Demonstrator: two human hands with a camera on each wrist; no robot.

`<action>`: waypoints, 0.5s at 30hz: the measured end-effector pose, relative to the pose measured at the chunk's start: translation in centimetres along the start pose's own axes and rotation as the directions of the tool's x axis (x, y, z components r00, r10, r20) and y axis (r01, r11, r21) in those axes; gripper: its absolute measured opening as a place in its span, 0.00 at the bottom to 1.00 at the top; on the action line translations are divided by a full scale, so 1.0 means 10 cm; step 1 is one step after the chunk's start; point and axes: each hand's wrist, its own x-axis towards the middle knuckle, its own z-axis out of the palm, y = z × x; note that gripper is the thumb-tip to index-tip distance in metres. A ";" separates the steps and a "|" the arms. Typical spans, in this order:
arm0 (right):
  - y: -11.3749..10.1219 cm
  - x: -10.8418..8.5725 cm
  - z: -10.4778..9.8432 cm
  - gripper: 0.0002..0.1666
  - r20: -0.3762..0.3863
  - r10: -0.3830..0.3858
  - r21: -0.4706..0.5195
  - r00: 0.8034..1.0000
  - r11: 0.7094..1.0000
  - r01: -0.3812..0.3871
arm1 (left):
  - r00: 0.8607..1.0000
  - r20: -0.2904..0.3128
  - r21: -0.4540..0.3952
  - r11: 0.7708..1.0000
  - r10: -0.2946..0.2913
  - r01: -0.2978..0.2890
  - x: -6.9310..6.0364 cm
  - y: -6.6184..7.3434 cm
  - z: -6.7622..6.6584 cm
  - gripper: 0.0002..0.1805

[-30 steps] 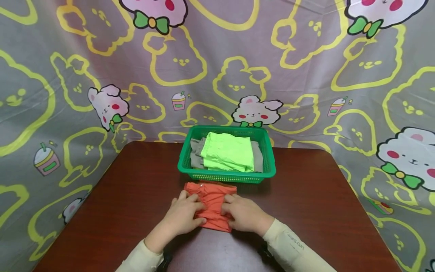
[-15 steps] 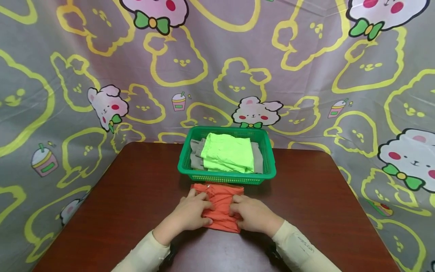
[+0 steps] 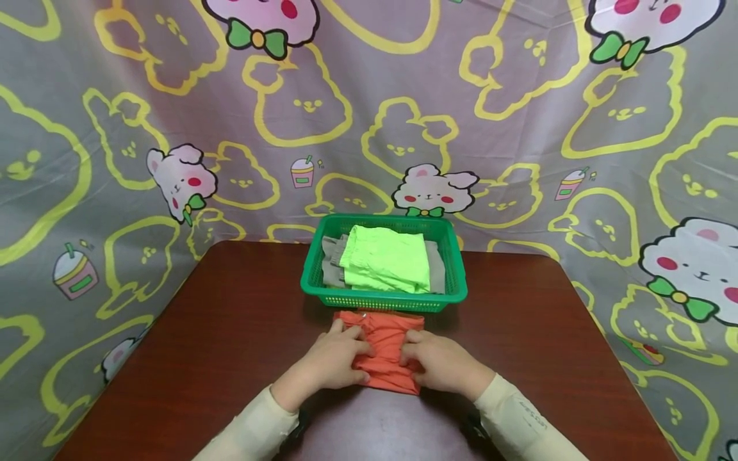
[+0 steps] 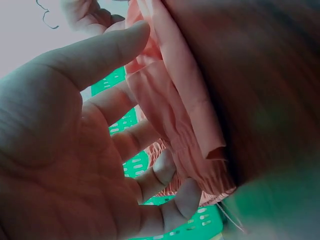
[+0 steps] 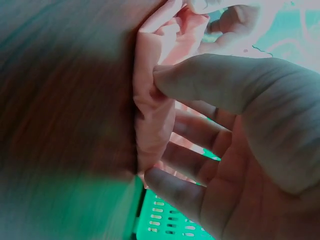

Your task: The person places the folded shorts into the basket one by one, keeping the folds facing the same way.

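Note:
A folded pair of orange shorts [image 3: 389,346] with a gathered elastic band lies flat on the table, just in front of the green basket. My left hand [image 3: 337,358] rests on its left side, fingers spread and slightly bent. On the right side lies my right hand [image 3: 441,363], its fingertips touching the cloth. In the left wrist view, the thumb and fingers of the left hand [image 4: 65,135] touch the orange shorts [image 4: 167,100] at the edge. The right wrist view has the right hand [image 5: 240,135] with its thumb pressing the orange fabric [image 5: 152,105].
Behind the shorts stands a green plastic basket [image 3: 383,299] holding folded neon-green clothing [image 3: 387,259] on top of grey clothing [image 3: 437,266]. The dark red-brown table [image 3: 230,320] reaches back to a cartoon-patterned curtain [image 3: 323,83].
Both hands and the orange shorts have slid a short way to the right along the table. The basket and its contents have stayed in place.

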 end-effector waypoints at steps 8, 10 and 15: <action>0.03 -0.07 0.01 0.13 0.004 0.024 -0.018 1.000 1.000 -0.024 | 0.999 0.029 0.010 1.000 0.014 -0.015 0.06 0.02 0.02 0.21; 0.02 -0.06 0.02 0.13 0.007 0.026 -0.025 1.000 0.999 -0.026 | 0.999 0.032 0.006 1.000 0.020 -0.020 0.06 -0.01 0.02 0.21; 0.01 -0.04 0.03 0.13 0.000 0.029 -0.017 1.000 0.999 -0.029 | 0.999 0.045 -0.016 1.000 0.023 -0.023 0.06 -0.07 -0.01 0.20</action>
